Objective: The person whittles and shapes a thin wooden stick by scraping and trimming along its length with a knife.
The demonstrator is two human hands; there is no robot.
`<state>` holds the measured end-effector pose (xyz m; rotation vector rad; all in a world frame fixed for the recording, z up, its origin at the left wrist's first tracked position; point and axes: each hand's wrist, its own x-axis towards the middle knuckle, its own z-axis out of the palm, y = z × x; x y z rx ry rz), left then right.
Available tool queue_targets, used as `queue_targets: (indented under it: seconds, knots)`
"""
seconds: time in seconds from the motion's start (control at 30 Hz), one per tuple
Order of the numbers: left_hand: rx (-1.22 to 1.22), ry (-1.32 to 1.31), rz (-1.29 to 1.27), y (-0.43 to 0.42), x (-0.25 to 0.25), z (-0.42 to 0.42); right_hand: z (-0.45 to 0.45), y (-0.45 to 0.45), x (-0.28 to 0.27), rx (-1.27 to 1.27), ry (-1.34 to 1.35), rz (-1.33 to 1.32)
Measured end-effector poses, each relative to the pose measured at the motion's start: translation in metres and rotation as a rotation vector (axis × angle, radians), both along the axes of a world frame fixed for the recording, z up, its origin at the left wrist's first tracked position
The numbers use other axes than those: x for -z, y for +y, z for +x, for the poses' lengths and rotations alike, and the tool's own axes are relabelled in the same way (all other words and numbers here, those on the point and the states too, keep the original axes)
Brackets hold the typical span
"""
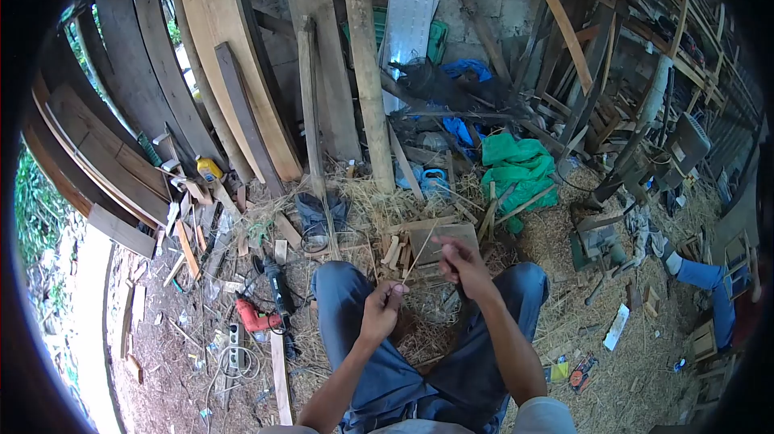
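Note:
Between my knees, my left hand (380, 311) is closed with thumb and fingers pinched on the lower end of a thin wooden strip (418, 257). The strip slants up and to the right. My right hand (460, 260) is beside the strip's upper part, its index finger extended toward the left; a dark object, too small to make out, shows under its palm. Beyond my hands lies a flat wooden board (446, 242), with short wood pieces (393, 252) at its left.
A red drill (256, 317), a dark power tool (278, 287) and a power strip (235, 347) lie left of my legs. Tall planks (218, 47) lean behind. A green sheet (518, 172) lies at the back right. Another person's blue-clad leg (701, 274) shows far right.

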<state>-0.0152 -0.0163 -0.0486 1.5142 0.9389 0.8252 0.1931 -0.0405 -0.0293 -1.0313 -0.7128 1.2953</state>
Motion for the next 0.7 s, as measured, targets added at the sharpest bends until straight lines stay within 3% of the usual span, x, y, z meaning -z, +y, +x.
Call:
queue_targets:
  seconds: [0.33,0.7]
  knots:
    - [0.029,0.038,-0.053,-0.005,-0.002,0.002,-0.021,0.004,0.002,-0.156,-0.098,-0.026]
    - [0.0,0.032,0.174,-0.005,-0.01,0.012,-0.026,0.002,0.006,-0.231,-0.24,-0.023]
